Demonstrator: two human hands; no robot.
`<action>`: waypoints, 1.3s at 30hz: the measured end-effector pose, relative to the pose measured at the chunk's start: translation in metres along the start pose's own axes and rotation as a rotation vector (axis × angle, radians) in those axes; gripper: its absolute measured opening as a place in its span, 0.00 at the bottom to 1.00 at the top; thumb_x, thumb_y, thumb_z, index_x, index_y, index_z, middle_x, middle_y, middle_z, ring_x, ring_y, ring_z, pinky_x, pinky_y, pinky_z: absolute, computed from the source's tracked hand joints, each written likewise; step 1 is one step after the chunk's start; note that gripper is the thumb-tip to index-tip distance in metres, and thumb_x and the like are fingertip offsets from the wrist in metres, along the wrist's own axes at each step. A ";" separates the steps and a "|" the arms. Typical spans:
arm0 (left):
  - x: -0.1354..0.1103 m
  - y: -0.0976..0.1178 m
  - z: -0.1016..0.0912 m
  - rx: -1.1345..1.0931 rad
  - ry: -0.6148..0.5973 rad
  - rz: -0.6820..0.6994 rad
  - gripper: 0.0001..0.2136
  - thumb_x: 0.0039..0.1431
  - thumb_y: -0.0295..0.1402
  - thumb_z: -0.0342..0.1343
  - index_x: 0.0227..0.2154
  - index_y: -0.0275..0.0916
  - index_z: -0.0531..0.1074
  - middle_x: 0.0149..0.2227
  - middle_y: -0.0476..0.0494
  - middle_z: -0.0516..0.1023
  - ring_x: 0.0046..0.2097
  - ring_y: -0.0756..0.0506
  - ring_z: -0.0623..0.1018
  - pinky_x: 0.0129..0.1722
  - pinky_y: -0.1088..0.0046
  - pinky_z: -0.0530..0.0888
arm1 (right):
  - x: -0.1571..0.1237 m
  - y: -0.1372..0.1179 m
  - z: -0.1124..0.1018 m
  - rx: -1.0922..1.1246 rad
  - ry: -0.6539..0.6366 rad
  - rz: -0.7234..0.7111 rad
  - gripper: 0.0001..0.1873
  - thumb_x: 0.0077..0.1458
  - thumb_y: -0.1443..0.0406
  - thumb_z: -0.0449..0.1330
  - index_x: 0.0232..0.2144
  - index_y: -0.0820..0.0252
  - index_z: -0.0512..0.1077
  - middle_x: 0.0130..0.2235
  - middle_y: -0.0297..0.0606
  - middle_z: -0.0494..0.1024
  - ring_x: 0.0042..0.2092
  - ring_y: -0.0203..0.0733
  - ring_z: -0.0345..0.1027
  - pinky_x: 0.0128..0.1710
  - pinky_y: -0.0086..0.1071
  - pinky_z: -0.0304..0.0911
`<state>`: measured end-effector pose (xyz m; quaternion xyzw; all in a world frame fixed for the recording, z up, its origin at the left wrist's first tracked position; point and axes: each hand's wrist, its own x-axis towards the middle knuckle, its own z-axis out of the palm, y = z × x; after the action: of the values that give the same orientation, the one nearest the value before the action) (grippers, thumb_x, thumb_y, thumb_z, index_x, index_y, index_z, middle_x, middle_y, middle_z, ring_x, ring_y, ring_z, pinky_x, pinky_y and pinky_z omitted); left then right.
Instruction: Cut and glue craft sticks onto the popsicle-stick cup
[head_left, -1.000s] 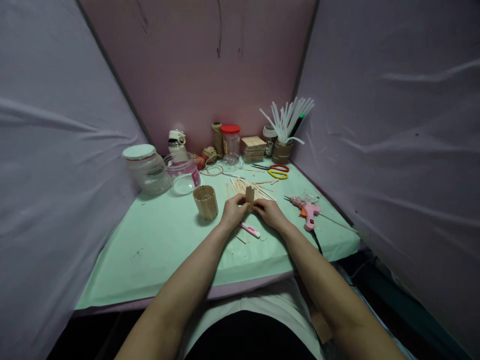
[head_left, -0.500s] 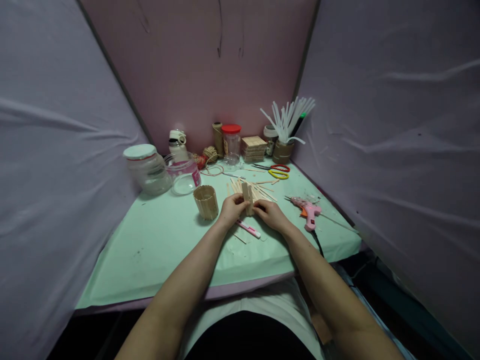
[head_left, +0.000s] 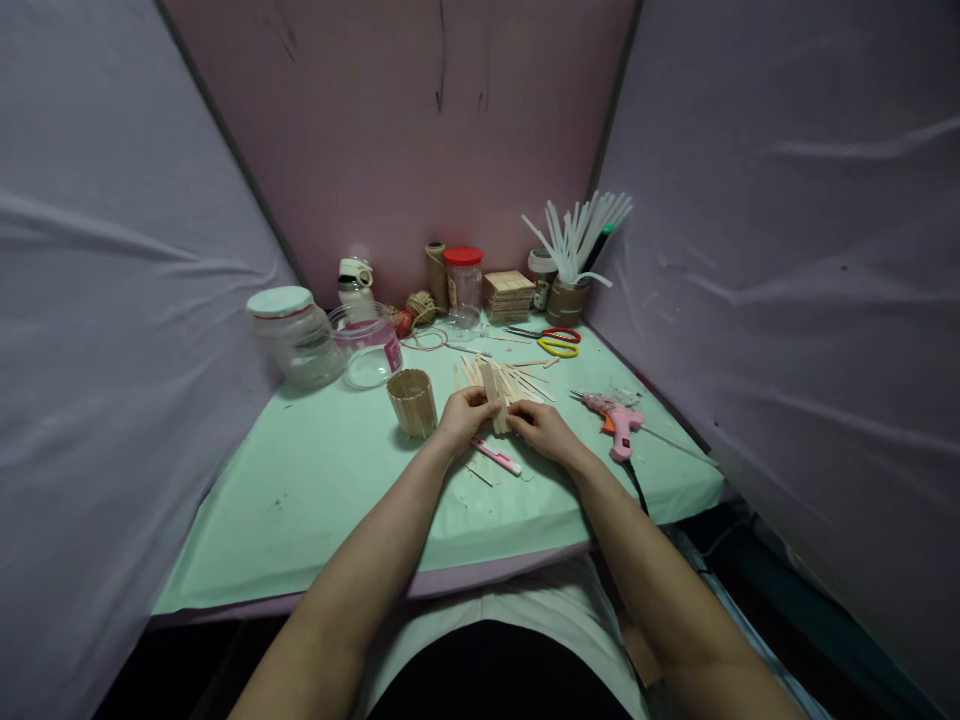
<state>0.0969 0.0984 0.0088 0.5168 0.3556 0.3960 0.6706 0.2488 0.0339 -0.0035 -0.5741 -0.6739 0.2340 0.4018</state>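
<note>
The left hand [head_left: 464,414] and right hand [head_left: 543,429] are close together over the middle of the table [head_left: 315,500], fingers of each curled in and pinched on a bundle [head_left: 496,398] of flat wooden sticks held between them, the left gripping from its side, the right from the other. The bundle stands roughly upright, its lower end hidden among the fingers; how many sticks are in it cannot be told. Just behind it a loose pile [head_left: 521,380] of the same sticks lies fanned on the table. A pink cutter [head_left: 497,457] lies just in front of the hands, between the wrists. Near the left hand stands a round cup [head_left: 412,402] walled with sticks. To the right, well clear of the right hand, a pink glue gun [head_left: 615,421] lies on its side, its cord running off the near edge. Farther back lie scissors [head_left: 556,342] with red and yellow handles. Along the back wall stand a red-lidded jar [head_left: 463,283], a stack [head_left: 508,295] of wooden squares, and a holder [head_left: 565,300] full of white rods. At the left stands a white-lidded jar [head_left: 291,338], with an open jar [head_left: 367,346] on its side just beside it.
</note>
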 end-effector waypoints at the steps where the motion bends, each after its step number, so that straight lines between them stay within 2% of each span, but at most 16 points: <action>1: 0.000 0.000 0.000 0.002 0.001 0.000 0.14 0.36 0.33 0.67 0.29 0.34 0.75 0.28 0.45 0.79 0.28 0.49 0.76 0.31 0.71 0.75 | 0.000 0.000 0.000 0.002 -0.001 0.000 0.10 0.55 0.64 0.53 0.28 0.59 0.73 0.28 0.33 0.74 0.31 0.37 0.64 0.32 0.28 0.58; 7: 0.000 0.000 0.000 0.022 0.002 0.011 0.13 0.37 0.34 0.67 0.28 0.34 0.75 0.26 0.46 0.77 0.27 0.50 0.74 0.27 0.75 0.71 | 0.000 0.000 -0.001 0.015 -0.006 -0.004 0.11 0.55 0.63 0.53 0.29 0.59 0.74 0.28 0.33 0.74 0.31 0.38 0.64 0.32 0.28 0.57; 15: -0.001 0.002 0.000 0.037 -0.006 0.011 0.14 0.36 0.35 0.68 0.26 0.34 0.74 0.25 0.47 0.77 0.27 0.50 0.74 0.27 0.74 0.72 | -0.001 0.002 0.000 0.020 0.013 -0.010 0.10 0.54 0.64 0.53 0.29 0.60 0.74 0.27 0.33 0.74 0.29 0.36 0.62 0.31 0.28 0.57; 21: 0.000 -0.001 -0.001 0.059 -0.015 0.026 0.15 0.37 0.36 0.67 0.29 0.33 0.75 0.28 0.46 0.78 0.28 0.49 0.75 0.30 0.71 0.73 | 0.000 0.003 0.000 0.002 0.011 -0.016 0.09 0.55 0.65 0.54 0.29 0.61 0.74 0.28 0.33 0.75 0.29 0.36 0.63 0.31 0.27 0.57; 25: 0.002 -0.004 -0.002 0.115 -0.021 0.072 0.13 0.40 0.34 0.65 0.31 0.34 0.76 0.30 0.44 0.78 0.31 0.47 0.76 0.32 0.71 0.73 | 0.000 0.002 0.000 -0.026 0.014 -0.027 0.09 0.55 0.65 0.54 0.29 0.60 0.74 0.28 0.33 0.76 0.29 0.36 0.64 0.32 0.28 0.57; 31: 0.005 -0.006 -0.003 0.255 -0.025 0.181 0.08 0.40 0.28 0.62 0.28 0.34 0.76 0.28 0.47 0.78 0.32 0.48 0.74 0.35 0.72 0.70 | 0.001 0.008 0.003 -0.089 0.019 -0.044 0.08 0.56 0.67 0.55 0.29 0.59 0.74 0.30 0.35 0.77 0.32 0.38 0.66 0.34 0.29 0.58; 39: -0.001 -0.002 -0.002 0.365 -0.041 0.245 0.07 0.42 0.28 0.60 0.28 0.34 0.76 0.28 0.47 0.77 0.33 0.47 0.75 0.35 0.72 0.70 | 0.000 0.012 0.003 -0.139 0.032 -0.069 0.06 0.57 0.68 0.57 0.31 0.59 0.74 0.32 0.37 0.77 0.34 0.39 0.68 0.37 0.30 0.59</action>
<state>0.0948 0.0977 0.0065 0.6769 0.3424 0.3929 0.5198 0.2528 0.0369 -0.0144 -0.5807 -0.7014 0.1635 0.3796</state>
